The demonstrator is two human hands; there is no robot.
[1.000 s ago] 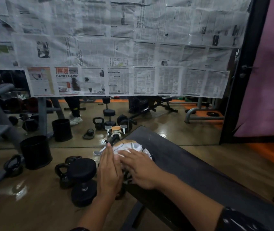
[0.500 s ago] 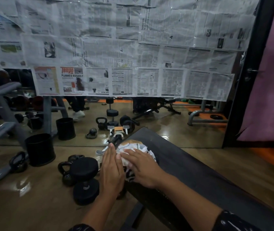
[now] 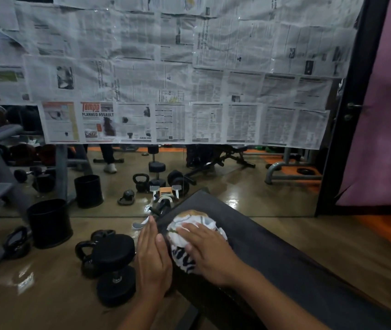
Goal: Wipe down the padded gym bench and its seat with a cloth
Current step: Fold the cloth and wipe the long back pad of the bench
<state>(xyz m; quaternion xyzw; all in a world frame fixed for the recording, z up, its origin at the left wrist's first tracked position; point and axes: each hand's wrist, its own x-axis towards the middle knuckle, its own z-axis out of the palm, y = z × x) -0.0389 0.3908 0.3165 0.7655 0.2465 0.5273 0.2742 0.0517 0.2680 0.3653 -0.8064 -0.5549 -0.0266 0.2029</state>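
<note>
Right hand [image 3: 210, 252] flat on cloth [image 3: 190, 236] (patterned), atop bench [image 3: 273, 256].

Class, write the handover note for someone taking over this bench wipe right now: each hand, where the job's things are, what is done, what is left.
Right hand: fingers straight, pressing the cloth flat onto the bench pad near its far end.
Left hand: open, flat against the pad's left edge beside the cloth.
Done: cannot tell how much has been wiped.
Left: probably the long stretch of pad towards the person; the seat is not distinguishable here.

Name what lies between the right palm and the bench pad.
Head view: the patterned white cloth, bunched under the right hand, which presses it onto the bench pad.
</note>
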